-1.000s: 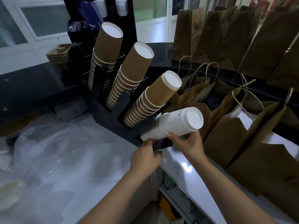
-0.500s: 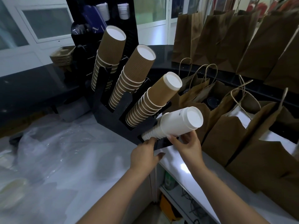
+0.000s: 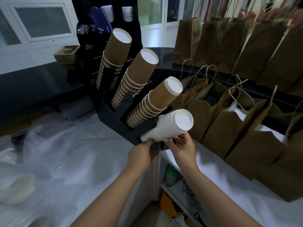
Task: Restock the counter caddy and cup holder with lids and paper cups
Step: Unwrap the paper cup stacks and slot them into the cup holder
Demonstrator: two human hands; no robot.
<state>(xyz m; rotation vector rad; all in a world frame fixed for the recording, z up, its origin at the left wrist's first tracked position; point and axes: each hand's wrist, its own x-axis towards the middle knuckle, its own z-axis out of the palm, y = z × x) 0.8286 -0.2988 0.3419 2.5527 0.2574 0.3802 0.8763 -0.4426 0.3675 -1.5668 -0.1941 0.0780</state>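
The white stack (image 3: pixel 165 126) is being seated in the nearest slot of the holder (image 3: pixel 114 117), bottoms up & tilted to the right. Judgement: it should be pushed along the slot's own slant w/ even pressure from both sides, so the rims aren't being crushed or jammed against the black edge.

The left hand (image 3: pixel 141 153) is being pressed to the stack's lower rim end, fingers curled under; whether they're pinching the cups or the holder's edge can't be told. The right hand (image 3: pixel 183 148) is being cupped beneath the stack's mid part, fingertips touching its underside, thumb side up. So the stack is lying just above & beyond both hands, touching each.

Farther back, three brown stacks (image 3: pixel 155 102) are being held in the other slots. Paper bags (image 3: pixel 246 122) are standing to the right.
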